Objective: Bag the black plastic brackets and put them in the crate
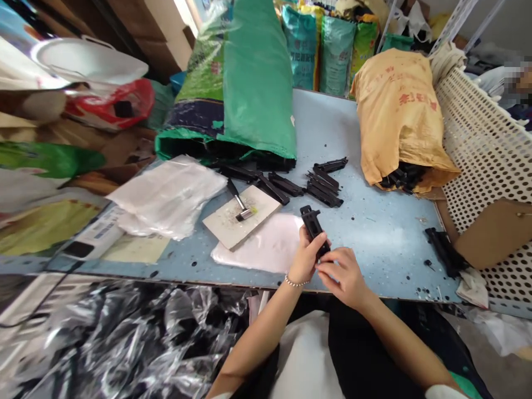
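Observation:
My left hand (305,256) is wrapped round a long black plastic part (312,224), held tilted above the table's front edge. At the lower end of that part, my right hand (343,272) has its thumb and fingers pinched; whether they grip the part itself or something small is hidden. Several similar black plastic pieces (322,188) lie loose on the blue table (382,238) beyond my hands. To the left, a hammer (238,200) rests on a flat pale board (233,227), with a clear plastic bag (266,249) beside it.
A large green sack (257,83) opens toward me at the back, black parts at its mouth. An orange-yellow sack (394,105) with black pieces stands right, near a perforated white panel (490,144). Plastic bags (170,188) and a power strip (97,235) lie left; plastic-wrapped black items (137,338) sit below.

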`<action>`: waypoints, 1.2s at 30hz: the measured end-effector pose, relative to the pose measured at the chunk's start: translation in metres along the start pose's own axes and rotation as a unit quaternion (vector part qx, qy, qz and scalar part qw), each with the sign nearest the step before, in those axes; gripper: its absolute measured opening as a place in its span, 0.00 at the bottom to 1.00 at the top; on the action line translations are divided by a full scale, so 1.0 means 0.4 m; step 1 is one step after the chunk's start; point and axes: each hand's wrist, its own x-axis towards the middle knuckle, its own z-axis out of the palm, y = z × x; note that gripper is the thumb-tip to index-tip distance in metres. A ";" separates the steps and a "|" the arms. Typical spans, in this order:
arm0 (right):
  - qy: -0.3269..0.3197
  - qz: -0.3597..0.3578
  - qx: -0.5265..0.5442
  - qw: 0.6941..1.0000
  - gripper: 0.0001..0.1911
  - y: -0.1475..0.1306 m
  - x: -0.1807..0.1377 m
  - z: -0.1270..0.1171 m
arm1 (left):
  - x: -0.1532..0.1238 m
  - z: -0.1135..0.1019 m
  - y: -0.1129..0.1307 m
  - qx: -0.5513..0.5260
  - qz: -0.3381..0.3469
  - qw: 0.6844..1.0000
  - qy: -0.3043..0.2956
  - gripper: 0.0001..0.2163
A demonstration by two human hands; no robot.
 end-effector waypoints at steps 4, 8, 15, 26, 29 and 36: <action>0.079 0.015 0.040 0.996 0.13 0.048 -0.005 -0.102 | -0.045 0.023 0.032 -0.068 -0.096 0.989 -0.085 0.20; 0.111 0.007 -0.070 0.991 0.13 0.132 0.034 -0.124 | -0.091 0.044 0.040 -0.068 -0.152 0.978 -0.128 0.19; 0.067 0.115 -0.009 0.991 0.19 0.139 0.068 -0.067 | -0.081 0.062 0.015 -0.054 -0.137 0.989 -0.032 0.20; -0.030 0.088 0.006 0.996 0.20 0.078 -0.054 0.007 | -0.040 0.028 0.005 -0.002 -0.037 0.998 0.052 0.17; -0.050 0.216 0.169 0.960 0.24 0.088 -0.041 0.025 | -0.069 0.036 -0.016 0.116 0.100 0.986 0.061 0.23; -0.045 0.211 0.175 0.960 0.24 0.115 -0.036 -0.051 | -0.024 0.023 0.012 0.029 0.004 0.999 0.039 0.21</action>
